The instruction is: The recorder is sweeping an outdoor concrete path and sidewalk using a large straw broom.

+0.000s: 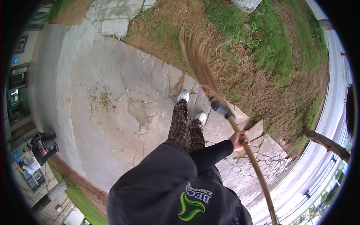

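My left hand (239, 139), in a black sleeve that reaches across my body, grips the wooden handle (257, 167) of a long broom. The broom's fan of straw-coloured bristles (197, 54) points away from me, over the edge between paving and grass, and is blurred at its tip. Grey and dark binding (220, 108) joins the bristles to the handle. Toward the lower right the handle runs out of the picture. My right hand is out of view. Scattered leaves and debris (102, 99) lie on the concrete pavement (92, 152) to the left of my white shoes (183, 96).
The verge of soil and grass (275, 56) borders the cracked paving, with a pale rock (247, 4) at its far side. A tree trunk (327, 143) stands at right. On the left are a parked cart or small vehicle (43, 147) and a building (21, 76).
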Tool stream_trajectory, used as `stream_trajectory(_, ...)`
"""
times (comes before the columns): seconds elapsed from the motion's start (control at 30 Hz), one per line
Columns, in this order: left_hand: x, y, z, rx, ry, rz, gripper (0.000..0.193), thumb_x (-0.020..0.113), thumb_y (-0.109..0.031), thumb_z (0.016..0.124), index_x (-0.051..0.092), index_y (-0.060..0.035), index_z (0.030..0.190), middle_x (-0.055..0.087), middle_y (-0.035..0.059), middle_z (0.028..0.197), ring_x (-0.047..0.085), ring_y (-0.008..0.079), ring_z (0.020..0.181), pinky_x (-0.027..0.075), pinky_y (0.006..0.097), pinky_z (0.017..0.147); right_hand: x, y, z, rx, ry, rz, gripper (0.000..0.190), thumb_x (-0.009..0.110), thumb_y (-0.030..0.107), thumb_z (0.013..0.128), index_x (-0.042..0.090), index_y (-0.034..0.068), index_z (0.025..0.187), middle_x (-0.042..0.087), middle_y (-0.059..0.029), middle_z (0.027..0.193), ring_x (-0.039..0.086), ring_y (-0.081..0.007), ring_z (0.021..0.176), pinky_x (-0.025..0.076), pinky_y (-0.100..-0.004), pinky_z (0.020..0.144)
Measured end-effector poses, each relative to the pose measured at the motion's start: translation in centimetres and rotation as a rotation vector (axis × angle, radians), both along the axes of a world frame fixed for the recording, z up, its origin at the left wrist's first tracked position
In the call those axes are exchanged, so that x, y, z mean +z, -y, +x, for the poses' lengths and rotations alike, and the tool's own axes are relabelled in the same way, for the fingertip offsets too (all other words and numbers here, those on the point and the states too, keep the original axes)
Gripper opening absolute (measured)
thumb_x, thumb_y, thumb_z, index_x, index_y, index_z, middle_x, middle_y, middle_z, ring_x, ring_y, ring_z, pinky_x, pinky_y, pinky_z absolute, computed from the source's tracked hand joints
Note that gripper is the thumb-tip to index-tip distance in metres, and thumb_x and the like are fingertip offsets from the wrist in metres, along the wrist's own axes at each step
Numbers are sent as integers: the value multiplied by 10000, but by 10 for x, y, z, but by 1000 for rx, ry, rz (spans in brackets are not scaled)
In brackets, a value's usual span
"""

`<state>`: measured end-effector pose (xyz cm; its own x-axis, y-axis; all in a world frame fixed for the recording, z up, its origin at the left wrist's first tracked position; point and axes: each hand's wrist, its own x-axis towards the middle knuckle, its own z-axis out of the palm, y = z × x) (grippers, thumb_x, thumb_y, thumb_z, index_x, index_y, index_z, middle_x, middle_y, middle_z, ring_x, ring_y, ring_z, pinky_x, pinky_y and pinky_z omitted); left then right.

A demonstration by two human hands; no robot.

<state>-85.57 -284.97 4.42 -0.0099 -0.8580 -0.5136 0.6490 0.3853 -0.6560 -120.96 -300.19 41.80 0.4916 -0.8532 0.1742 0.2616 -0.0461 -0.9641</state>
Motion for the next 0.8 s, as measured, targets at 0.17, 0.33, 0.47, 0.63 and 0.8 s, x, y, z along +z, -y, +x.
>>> stream_trajectory(0.17,29,-41,-40,-205,-14,265,231,474,-117,729,328,-109,550,300,-2,473,350,142,448,357,323,535,-32,32,-99,-570,-184,191,254,395,320,740,456,160,552,364,32,437,348,-105,409,326,-271,468)
stream_trajectory(0.33,76,-21,-37,-132,99,42,190,461,-89,747,337,-86,602,277,8,521,329,129,480,342,299,557,-29,26,-67,-1064,-272,154,206,426,295,725,491,151,594,409,12,475,397,-136,457,350,-313,509)
stream_trajectory(0.47,76,-8,24,64,297,60,190,513,-124,730,343,-112,644,331,-13,514,364,136,471,355,311,544,-36,26,-22,-928,-307,-81,224,420,282,728,457,147,553,385,21,460,389,-122,452,339,-294,465)
stream_trajectory(0.63,-6,-67,32,251,121,71,270,516,-126,728,317,-136,547,243,-52,443,281,91,425,325,295,538,-35,-8,87,-303,-41,202,325,361,265,764,302,177,457,232,54,370,233,-77,345,247,-229,374)
stream_trajectory(0.8,-18,-157,-26,247,-145,265,248,456,-127,736,308,-113,537,292,-10,450,318,131,436,334,312,560,-34,-31,112,-291,-115,263,354,339,273,782,246,193,450,216,62,368,202,-73,329,245,-217,365)
